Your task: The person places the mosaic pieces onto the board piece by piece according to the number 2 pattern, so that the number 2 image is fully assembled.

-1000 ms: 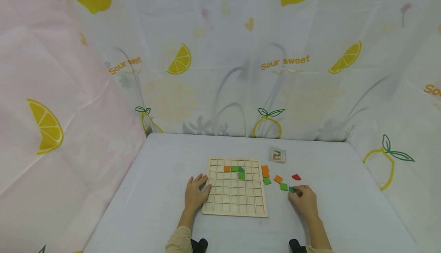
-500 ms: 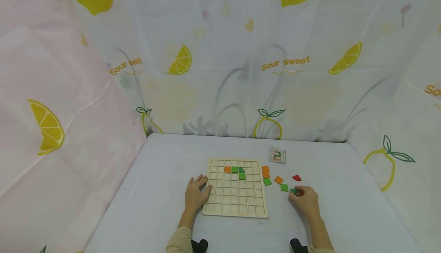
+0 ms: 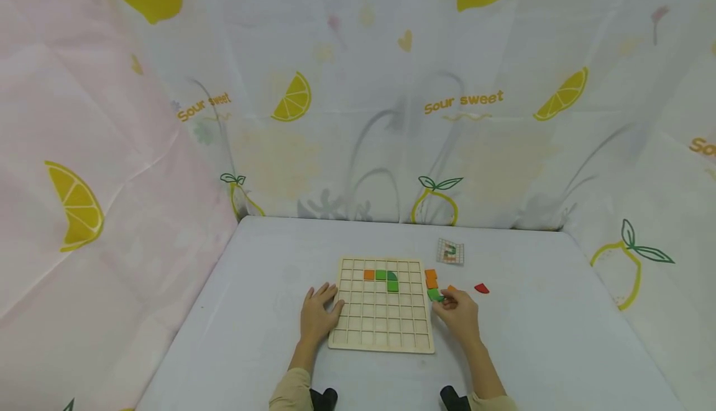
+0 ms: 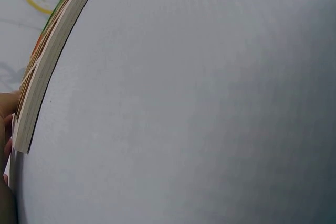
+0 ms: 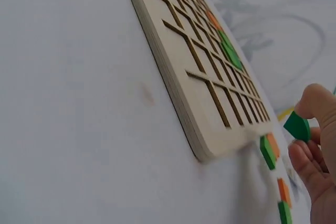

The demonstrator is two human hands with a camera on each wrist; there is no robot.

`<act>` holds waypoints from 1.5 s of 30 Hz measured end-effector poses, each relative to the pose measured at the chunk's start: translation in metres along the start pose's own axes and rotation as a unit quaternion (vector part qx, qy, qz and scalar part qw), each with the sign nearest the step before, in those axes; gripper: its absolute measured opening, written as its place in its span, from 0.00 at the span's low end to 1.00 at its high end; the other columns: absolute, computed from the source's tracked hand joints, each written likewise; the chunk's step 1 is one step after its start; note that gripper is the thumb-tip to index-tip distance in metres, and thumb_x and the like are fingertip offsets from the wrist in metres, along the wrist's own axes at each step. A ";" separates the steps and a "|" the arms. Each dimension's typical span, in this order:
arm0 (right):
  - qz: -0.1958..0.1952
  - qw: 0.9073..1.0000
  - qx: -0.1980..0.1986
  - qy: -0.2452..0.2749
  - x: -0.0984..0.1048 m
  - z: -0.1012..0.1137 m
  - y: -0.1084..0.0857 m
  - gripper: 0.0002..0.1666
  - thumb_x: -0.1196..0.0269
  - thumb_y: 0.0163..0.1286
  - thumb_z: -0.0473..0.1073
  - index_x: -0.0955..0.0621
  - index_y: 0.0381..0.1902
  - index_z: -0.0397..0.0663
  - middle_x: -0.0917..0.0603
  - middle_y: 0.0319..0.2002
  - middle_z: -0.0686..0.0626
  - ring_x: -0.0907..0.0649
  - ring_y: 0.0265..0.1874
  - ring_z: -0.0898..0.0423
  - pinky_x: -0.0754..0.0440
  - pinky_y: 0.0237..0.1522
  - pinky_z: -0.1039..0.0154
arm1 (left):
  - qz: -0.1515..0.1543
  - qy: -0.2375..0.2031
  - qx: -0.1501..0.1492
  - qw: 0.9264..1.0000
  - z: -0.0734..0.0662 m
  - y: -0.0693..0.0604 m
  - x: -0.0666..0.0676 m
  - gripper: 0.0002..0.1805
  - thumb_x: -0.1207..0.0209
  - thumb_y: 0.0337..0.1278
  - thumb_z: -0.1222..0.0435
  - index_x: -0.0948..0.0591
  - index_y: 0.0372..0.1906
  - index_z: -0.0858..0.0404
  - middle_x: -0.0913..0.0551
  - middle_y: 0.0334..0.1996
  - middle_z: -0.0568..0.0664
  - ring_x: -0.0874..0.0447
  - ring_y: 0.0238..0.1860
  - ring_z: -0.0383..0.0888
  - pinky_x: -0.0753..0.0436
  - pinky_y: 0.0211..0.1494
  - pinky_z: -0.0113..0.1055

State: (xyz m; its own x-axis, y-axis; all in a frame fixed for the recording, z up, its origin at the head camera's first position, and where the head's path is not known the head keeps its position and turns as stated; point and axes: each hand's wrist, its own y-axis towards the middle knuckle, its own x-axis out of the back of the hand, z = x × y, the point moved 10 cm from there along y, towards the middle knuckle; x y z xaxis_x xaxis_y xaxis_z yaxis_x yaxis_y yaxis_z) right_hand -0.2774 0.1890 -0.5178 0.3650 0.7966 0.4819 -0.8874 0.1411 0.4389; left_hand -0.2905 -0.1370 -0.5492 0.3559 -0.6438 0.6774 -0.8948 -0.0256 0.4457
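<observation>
Right hand (image 3: 459, 316) pinches green piece (image 5: 298, 126) just right of board's (image 3: 371, 347) right edge (piece squat, no clear long axis); left hand (image 3: 319, 315), fingers extended, touches left edge.

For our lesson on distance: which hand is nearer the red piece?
Right. The right hand is just left of the red piece; the left hand is across the board, at its left edge.

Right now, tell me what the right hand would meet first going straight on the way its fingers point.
Most likely the green square, lying beside the grid board, just ahead of the right hand. Height is hard to judge, so the hand and its dark green piece might pass above.
</observation>
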 end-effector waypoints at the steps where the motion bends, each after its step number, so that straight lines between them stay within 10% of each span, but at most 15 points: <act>1: 0.004 1.000 0.009 0.018 -0.007 0.005 0.000 0.14 0.34 0.44 0.27 0.19 0.31 0.23 0.20 0.24 0.41 0.20 0.21 0.53 0.20 0.22 0.74 | -0.001 0.001 -0.001 1.000 0.000 0.000 0.000 0.19 0.34 0.45 0.65 0.17 0.45 0.69 0.16 0.46 0.58 0.21 0.54 0.56 0.36 0.68 0.54; 8: 0.039 0.996 0.053 0.060 -0.060 0.025 -0.001 0.15 0.34 0.47 0.29 0.20 0.35 0.24 0.19 0.25 0.42 0.20 0.22 0.53 0.19 0.24 0.72 | -0.011 -0.002 -0.012 1.000 -0.003 -0.001 0.003 0.18 0.33 0.44 0.65 0.17 0.43 0.70 0.15 0.45 0.59 0.20 0.53 0.57 0.34 0.66 0.56; 16: 0.046 0.997 0.017 0.055 -0.092 0.027 0.001 0.16 0.34 0.46 0.33 0.18 0.35 0.30 0.22 0.24 0.47 0.25 0.24 0.58 0.22 0.26 0.69 | -0.012 0.004 -0.013 1.000 -0.005 -0.001 0.005 0.18 0.33 0.44 0.66 0.17 0.43 0.70 0.15 0.44 0.59 0.20 0.53 0.57 0.34 0.66 0.56; 28: 0.140 0.988 0.046 -0.048 -0.115 0.038 -0.004 0.15 0.35 0.51 0.35 0.16 0.37 0.32 0.23 0.36 0.43 0.23 0.36 0.50 0.18 0.39 0.56 | 0.000 -0.002 0.001 1.000 -0.002 0.000 0.002 0.19 0.33 0.45 0.65 0.17 0.45 0.70 0.16 0.46 0.59 0.21 0.54 0.57 0.35 0.68 0.55; 37: 0.106 0.980 0.149 -0.079 -0.110 0.054 -0.009 0.14 0.34 0.55 0.33 0.16 0.39 0.31 0.15 0.42 0.41 0.22 0.39 0.48 0.18 0.39 0.57 | -0.003 0.000 0.000 1.000 -0.003 0.000 0.004 0.18 0.33 0.45 0.65 0.17 0.44 0.70 0.16 0.45 0.59 0.21 0.54 0.56 0.35 0.68 0.54; 45: 0.098 0.978 0.155 -0.100 -0.108 0.053 -0.016 0.14 0.34 0.58 0.35 0.16 0.43 0.35 0.15 0.46 0.43 0.23 0.40 0.52 0.18 0.41 0.59 | -0.005 0.002 -0.002 1.000 -0.003 -0.001 0.004 0.19 0.33 0.45 0.65 0.17 0.44 0.70 0.16 0.45 0.58 0.21 0.54 0.56 0.35 0.68 0.54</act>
State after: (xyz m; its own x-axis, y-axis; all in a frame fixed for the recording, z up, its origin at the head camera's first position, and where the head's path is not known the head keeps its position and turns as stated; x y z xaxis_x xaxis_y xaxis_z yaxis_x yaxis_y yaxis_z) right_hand -0.2876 0.0697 -0.5366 0.2716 0.6544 0.7057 -0.8294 -0.2128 0.5166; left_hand -0.2879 -0.1374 -0.5453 0.3665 -0.6405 0.6748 -0.8898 -0.0293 0.4554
